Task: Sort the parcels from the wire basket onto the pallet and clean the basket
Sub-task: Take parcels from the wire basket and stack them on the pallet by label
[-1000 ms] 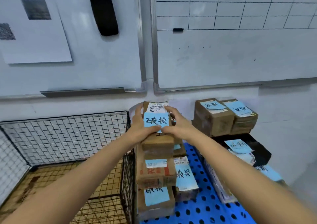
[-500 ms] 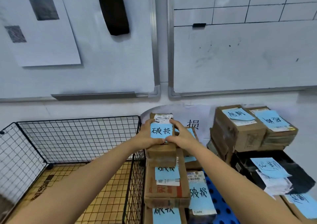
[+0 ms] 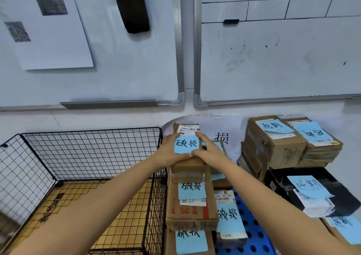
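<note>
A small brown parcel (image 3: 187, 166) with a blue handwritten note and a white barcode label sits on top of a stack of brown parcels (image 3: 191, 209) on the blue pallet (image 3: 254, 243). My left hand (image 3: 169, 150) grips its left side and my right hand (image 3: 207, 151) grips its right side. The black wire basket (image 3: 82, 155) stands to the left of the stack; its floor is lined with brown cardboard and holds no parcels that I can see.
Further right stand two brown boxes (image 3: 273, 143) with blue notes, and below them a black box (image 3: 322, 192) with blue notes. Whiteboards (image 3: 273, 59) cover the wall behind. A sheet with a handwritten character (image 3: 221, 137) hangs behind the stack.
The view has shifted down and left, so the scene sits further right in frame. Both hands stay on the top parcel, which has settled onto the stack.
</note>
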